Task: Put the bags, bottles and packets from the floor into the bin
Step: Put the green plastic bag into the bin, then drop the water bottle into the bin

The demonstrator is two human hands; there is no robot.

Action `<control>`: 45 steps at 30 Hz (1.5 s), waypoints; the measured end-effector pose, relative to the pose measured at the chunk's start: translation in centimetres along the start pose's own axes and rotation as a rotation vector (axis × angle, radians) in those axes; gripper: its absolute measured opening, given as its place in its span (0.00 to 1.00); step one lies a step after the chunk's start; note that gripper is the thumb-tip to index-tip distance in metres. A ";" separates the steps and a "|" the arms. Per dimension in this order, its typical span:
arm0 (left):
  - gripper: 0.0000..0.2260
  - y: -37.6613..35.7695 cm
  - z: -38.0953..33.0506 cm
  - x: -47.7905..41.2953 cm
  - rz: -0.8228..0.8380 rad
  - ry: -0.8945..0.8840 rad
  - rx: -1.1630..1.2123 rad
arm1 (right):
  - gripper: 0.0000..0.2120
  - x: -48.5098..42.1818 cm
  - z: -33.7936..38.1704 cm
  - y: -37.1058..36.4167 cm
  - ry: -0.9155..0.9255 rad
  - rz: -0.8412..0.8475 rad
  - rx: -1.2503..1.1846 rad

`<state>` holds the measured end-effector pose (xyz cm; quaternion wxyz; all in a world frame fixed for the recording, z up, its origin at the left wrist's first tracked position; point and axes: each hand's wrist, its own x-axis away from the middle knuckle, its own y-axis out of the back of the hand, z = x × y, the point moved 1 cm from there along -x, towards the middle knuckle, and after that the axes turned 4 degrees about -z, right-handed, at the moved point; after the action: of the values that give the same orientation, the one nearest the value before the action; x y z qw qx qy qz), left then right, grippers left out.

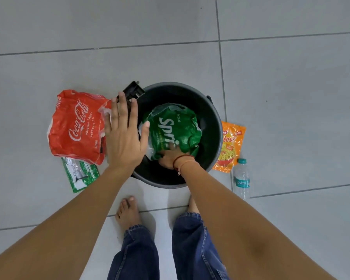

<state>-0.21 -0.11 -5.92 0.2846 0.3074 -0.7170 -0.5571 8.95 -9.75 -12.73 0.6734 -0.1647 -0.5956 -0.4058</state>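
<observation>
A round dark bin stands on the grey tiled floor in front of my feet. A green Sprite bag lies inside it, and my right hand reaches into the bin with its fingers on the bag's near edge. My left hand hovers flat, fingers spread, over the bin's left rim, holding nothing. A red Coca-Cola bag lies on the floor left of the bin. A small green packet lies just below it. An orange snack packet and a clear water bottle lie right of the bin.
A black plastic part juts from the bin's upper left rim. My bare feet stand close to the bin's near side. Grey floor tiles stretch out beyond the bin.
</observation>
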 end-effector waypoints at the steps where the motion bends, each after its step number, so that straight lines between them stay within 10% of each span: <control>1: 0.28 -0.1 0.0 0.1 0.001 -0.004 -0.023 | 0.28 0.3 0.0 0.2 0.013 0.023 0.016; 4: 0.28 -0.1 0.2 0.2 0.016 -0.008 -0.061 | 0.31 3.9 0.1 2.3 0.131 -0.178 0.015; 8: 0.28 0.1 -0.1 0.0 0.020 -0.002 -0.065 | 0.14 12.6 -2.4 5.3 0.467 -1.030 -0.460; 11: 0.28 0.2 -0.2 0.0 0.023 0.001 -0.079 | 0.08 13.1 -9.0 4.7 0.140 -1.437 -0.654; 16: 0.28 0.1 -0.3 0.0 0.006 0.005 -0.093 | 0.30 5.0 -19.0 -2.8 -0.648 -0.784 -0.674; 20: 0.28 -0.1 -0.2 0.2 -0.012 0.002 -0.113 | 0.42 2.5 -20.3 -7.6 -0.879 -0.494 -0.835; 26: 0.29 -0.2 -0.1 0.1 -0.015 -0.001 -0.128 | 0.26 3.0 -17.2 -6.2 -0.739 -0.722 -0.722; 33: 0.27 0.0 -0.3 0.0 -0.009 0.007 -0.068 | 0.31 13.9 -7.2 2.1 -0.282 -1.713 -0.709; 37: 0.26 0.0 -0.3 0.0 -0.009 0.015 -0.038 | 0.27 13.3 -0.9 2.1 0.071 -1.522 -0.492; 41: 0.26 0.0 -0.4 0.0 -0.009 0.008 -0.048 | 0.37 8.3 0.7 1.2 0.002 -1.042 -0.345; 45: 0.26 -0.1 -0.3 -0.1 -0.002 0.004 -0.042 | 0.25 9.8 -2.6 4.2 0.041 -1.539 -0.471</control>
<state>0.07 -0.22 -5.93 0.2919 0.3032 -0.7044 -0.5716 13.41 -12.43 -3.03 0.1632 0.1617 -0.4284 -0.8739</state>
